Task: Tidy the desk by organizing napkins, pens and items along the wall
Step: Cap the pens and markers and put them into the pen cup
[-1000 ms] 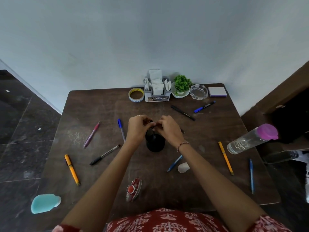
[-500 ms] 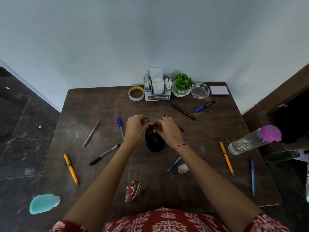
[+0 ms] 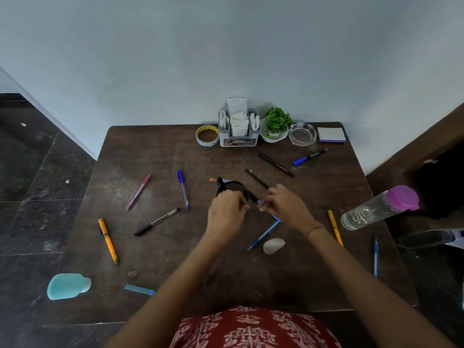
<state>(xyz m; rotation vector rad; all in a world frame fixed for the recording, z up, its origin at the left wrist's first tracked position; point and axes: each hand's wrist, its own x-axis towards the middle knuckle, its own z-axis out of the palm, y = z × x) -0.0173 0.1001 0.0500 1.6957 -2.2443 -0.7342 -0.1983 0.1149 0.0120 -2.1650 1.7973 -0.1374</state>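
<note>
On the table, pens are being collected: the cup is being gripped by the left hand and a blue pen pinched by the right hand. Dropping it in seems called for next.

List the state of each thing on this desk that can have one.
pen cup, upright, an orange-tipped pen sticking out
left grip, holds the pen cup's rim
right grip, pinches a blue pen
water bottle, cap on
napkin holder, upright, stuffed with napkins
glass ashtray, empty
tape roll, lying flat
blue marker, capped
</note>
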